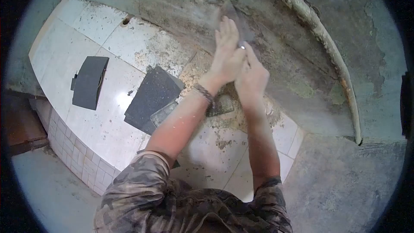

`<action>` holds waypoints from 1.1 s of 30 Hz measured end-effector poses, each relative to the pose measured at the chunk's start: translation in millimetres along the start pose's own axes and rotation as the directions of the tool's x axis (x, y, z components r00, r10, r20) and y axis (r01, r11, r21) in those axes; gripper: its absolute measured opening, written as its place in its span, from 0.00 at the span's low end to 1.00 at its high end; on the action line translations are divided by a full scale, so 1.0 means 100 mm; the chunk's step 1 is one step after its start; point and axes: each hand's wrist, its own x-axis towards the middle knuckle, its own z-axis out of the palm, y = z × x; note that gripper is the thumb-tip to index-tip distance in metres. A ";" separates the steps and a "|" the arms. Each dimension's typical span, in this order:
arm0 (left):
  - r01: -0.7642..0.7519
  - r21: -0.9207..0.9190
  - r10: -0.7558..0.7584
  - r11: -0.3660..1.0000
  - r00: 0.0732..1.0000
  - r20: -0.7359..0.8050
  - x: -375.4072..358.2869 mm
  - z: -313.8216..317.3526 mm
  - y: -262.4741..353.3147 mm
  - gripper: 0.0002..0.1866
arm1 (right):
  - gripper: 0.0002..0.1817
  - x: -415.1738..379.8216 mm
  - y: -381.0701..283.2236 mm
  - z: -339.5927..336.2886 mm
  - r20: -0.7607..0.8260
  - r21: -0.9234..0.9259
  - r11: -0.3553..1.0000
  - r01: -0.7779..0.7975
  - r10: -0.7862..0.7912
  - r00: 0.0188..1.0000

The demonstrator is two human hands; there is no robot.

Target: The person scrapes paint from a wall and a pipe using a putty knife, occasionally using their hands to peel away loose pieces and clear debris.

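My right hand (pixel 252 75) is closed round the handle end of a flat, pointed metal tool (pixel 230 9), which looks like a trowel or scraper. Only part of the blade shows, blurred, against the stained wall (pixel 276 39). My left hand (pixel 226 51), with a braided band at its wrist, lies beside the right one, its fingers stretched out along the blade. The handle is mostly hidden by the hands. Below them, brown crumbs lie on the white tiled ledge (pixel 215 146).
A dark square sheet (pixel 153 97) and a flat, greyish object (pixel 163 114) lie left of my forearm. Farther left sits a dark curved panel (pixel 91 83). A crusted pipe (pixel 330 45) runs down the wall at right. The ledge has a drain hole (pixel 126 20).
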 end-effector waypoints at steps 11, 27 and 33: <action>0.103 -0.193 -0.114 0.976 0.992 -0.047 -0.19 0.73 0.49 0.41 | 0.20 -0.10 0.28 -0.71 0.015 0.037 0.988 -0.153 0.152 0.988; 0.206 -0.002 -0.206 0.978 0.975 0.079 -0.15 0.41 0.50 0.42 | 0.19 -0.12 0.09 -0.65 0.109 -0.002 0.970 -0.244 0.243 0.964; 0.157 -0.053 -0.158 0.986 0.987 -0.009 -0.07 0.31 0.31 0.40 | 0.20 -0.01 -0.14 -0.50 0.099 0.038 0.991 -0.128 0.124 0.987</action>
